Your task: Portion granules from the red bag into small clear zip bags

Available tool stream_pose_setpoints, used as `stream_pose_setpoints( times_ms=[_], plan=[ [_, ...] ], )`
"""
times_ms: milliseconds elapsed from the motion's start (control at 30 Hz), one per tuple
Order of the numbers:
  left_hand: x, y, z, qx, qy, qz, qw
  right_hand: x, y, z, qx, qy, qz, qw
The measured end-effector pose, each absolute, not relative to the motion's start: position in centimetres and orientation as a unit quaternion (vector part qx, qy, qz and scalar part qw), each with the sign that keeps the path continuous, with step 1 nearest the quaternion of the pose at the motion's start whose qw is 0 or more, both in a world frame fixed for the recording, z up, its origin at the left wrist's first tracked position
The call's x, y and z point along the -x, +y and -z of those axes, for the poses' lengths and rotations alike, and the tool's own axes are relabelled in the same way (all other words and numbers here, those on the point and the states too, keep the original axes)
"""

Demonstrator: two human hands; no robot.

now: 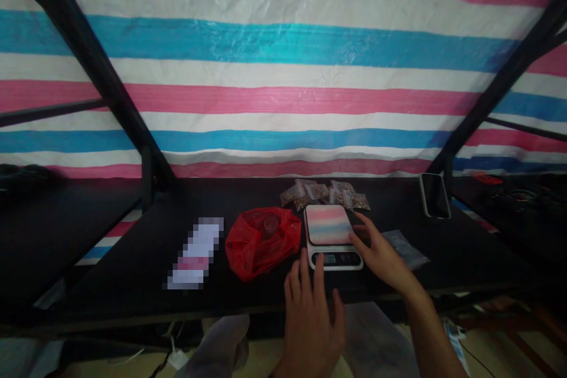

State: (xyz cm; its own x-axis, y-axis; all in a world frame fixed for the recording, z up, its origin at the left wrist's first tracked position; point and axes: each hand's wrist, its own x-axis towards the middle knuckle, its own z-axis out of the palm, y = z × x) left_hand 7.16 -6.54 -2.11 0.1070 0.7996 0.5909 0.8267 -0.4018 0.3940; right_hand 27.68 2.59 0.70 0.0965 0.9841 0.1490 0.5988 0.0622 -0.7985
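Observation:
A white digital kitchen scale (312, 257) with a shiny square plate stands on the black table, nothing lying on the plate. My right hand (376, 251) is at its right side, fingers spread and fingertips at the plate's edge. In front of the scale, my left hand (312, 313) has its fingers stretched toward the display; whether they touch it I cannot tell. Left of the scale sits an open red plastic bag (243, 242) with a small clear round cup (270, 225) in it. Behind the scale lie several small zip bags (316, 190) of brownish bits.
Flat clear plastic bags (405, 249) lie right of the scale. A phone (434, 196) leans near the right frame post (469, 112). A blurred-out white and pink item (195, 254) lies at left. Striped sheeting (283, 77) hangs behind the table (168, 207).

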Motion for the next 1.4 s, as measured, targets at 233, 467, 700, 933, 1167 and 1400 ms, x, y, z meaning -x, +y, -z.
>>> stream_pose_setpoints(
  times_ms=[233,467,700,933,1167,1400],
  plan=[
    [-7.6,-6.0,3.4,0.753,-0.552,0.354,-0.059,-27.1,1.6,-1.7,0.639,-0.593,-0.292,0.393],
    [-8.9,-7.3,4.1,0.721,-0.560,0.406,-0.040,-29.3,0.9,-2.1,0.660,-0.600,-0.265,0.366],
    [-9.3,-7.3,5.2,0.716,-0.515,0.465,0.074,-29.9,7.9,-6.4,0.758,-0.630,-0.074,0.150],
    [-8.9,-7.4,4.5,0.679,-0.456,0.561,0.125,-26.4,16.2,-8.5,0.778,-0.626,-0.056,0.016],
    [-5.1,-6.3,2.4,0.647,-0.492,0.580,0.053,-26.6,15.7,-9.8,0.753,-0.657,-0.045,-0.005],
    [-4.5,-6.3,2.4,0.655,-0.455,0.600,0.073,-16.0,11.1,-11.7,0.455,-0.887,-0.058,0.056]
  ],
)
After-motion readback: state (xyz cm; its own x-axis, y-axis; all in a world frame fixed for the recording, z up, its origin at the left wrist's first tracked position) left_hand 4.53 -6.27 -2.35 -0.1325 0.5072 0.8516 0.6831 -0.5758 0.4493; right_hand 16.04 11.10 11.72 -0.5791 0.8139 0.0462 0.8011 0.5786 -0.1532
